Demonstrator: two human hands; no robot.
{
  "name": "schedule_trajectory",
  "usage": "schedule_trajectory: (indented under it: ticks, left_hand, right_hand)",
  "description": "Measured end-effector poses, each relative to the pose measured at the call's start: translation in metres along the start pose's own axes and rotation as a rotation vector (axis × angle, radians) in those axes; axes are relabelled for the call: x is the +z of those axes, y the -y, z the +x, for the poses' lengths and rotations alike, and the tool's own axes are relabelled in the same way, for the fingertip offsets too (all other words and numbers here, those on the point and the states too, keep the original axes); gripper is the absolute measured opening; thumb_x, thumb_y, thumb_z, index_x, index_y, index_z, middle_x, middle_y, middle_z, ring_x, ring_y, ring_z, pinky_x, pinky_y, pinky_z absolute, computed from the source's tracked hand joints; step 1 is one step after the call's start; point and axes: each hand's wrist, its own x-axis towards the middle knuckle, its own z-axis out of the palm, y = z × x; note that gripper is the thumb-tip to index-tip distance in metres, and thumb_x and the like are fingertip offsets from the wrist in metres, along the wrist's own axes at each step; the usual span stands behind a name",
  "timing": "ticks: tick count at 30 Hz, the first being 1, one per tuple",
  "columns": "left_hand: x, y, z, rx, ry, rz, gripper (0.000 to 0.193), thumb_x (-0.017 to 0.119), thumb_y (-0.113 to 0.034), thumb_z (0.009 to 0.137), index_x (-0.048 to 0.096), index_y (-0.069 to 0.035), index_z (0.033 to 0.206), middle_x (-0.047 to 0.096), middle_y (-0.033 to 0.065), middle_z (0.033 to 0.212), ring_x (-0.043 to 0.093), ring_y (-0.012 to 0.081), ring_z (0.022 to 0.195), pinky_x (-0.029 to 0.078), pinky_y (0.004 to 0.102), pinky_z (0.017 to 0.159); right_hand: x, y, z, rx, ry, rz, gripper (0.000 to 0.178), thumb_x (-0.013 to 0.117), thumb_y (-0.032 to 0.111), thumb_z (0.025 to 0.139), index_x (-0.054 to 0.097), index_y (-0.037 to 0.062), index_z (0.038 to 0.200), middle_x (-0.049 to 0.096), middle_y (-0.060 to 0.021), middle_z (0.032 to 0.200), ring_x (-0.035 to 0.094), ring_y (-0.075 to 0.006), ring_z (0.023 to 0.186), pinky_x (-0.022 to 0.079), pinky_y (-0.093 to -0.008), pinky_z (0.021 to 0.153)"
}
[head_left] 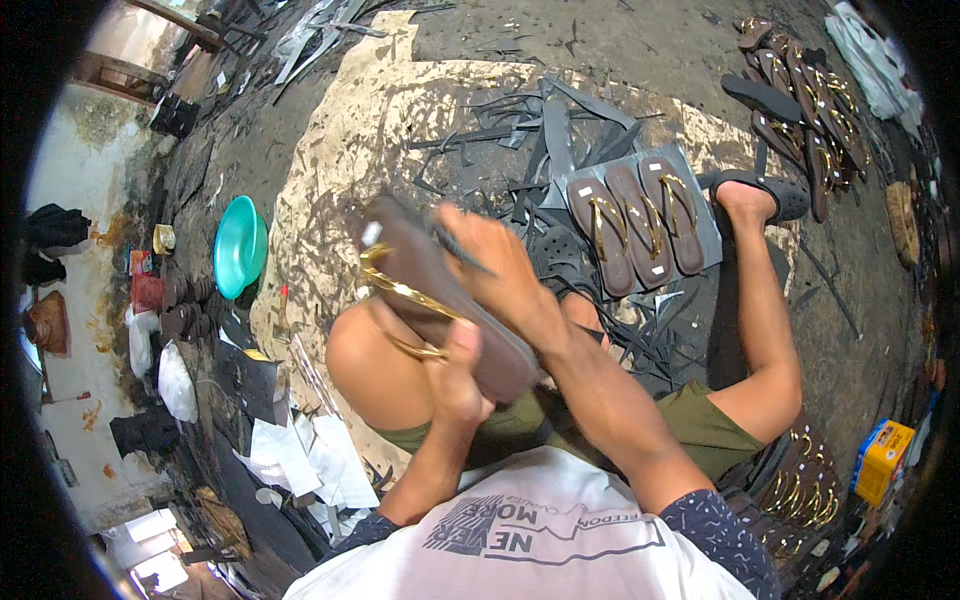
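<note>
A brown flip-flop [430, 265] with a gold strap and a small white label is held tilted over my lap. My left hand [458, 375] grips it near the heel, the thumb lying over the sole beside the strap. Along its right edge is my right hand [490, 255], fingers curled and slightly blurred. A thin dark piece [465, 250] shows at those fingers; whether it is a blade or a rubber strip I cannot tell. Beyond my right hand, several similar brown flip-flops [640, 220] lie side by side on a grey rubber sheet [708, 225].
Dark rubber offcuts [560, 130] litter the floor ahead. A teal basin [240, 247] stands at the left, with white papers [310, 460] nearer me. More sandals are heaped at the far right [805, 100] and near right [800, 490], beside a yellow box [882, 460].
</note>
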Motion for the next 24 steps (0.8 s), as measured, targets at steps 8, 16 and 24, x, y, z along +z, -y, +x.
schedule_trajectory:
  ticks: [8, 16, 24]
  left_hand:
    - [-0.023, 0.002, -0.009, 0.039, 0.201, 0.41, 0.052, 0.078, -0.024, 0.093, 0.057, 0.0, 0.135, 0.066, 0.0047, 0.117, 0.063, 0.0182, 0.107, 0.051, 0.0369, 0.101]
    - [0.013, -0.076, 0.024, -0.118, 0.231, 0.44, 0.051, 0.064, -0.049, 0.104, 0.062, -0.001, 0.12, 0.07, 0.0086, 0.103, 0.072, 0.0159, 0.088, 0.062, 0.0308, 0.079]
    - [-0.005, -0.068, -0.01, -0.199, -0.034, 0.443, 0.053, 0.065, -0.052, 0.103, 0.061, -0.002, 0.122, 0.068, 0.0064, 0.107, 0.068, 0.0132, 0.092, 0.058, 0.0297, 0.079]
  right_hand:
    - [-0.075, 0.029, -0.011, 0.344, 0.253, 0.556, 0.058, 0.076, 0.044, 0.096, 0.065, -0.0075, 0.121, 0.075, -0.0213, 0.108, 0.072, -0.0252, 0.099, 0.056, -0.038, 0.087]
    - [-0.111, 0.081, -0.085, 0.353, 0.228, 0.359, 0.055, 0.076, 0.038, 0.096, 0.063, -0.0038, 0.129, 0.074, -0.0209, 0.117, 0.074, -0.0326, 0.105, 0.057, -0.0404, 0.088]
    - [-0.07, 0.041, -0.229, 0.338, 0.203, 0.129, 0.039, 0.079, 0.007, 0.084, 0.066, 0.0092, 0.121, 0.068, -0.0146, 0.101, 0.072, -0.0375, 0.091, 0.059, -0.0444, 0.076]
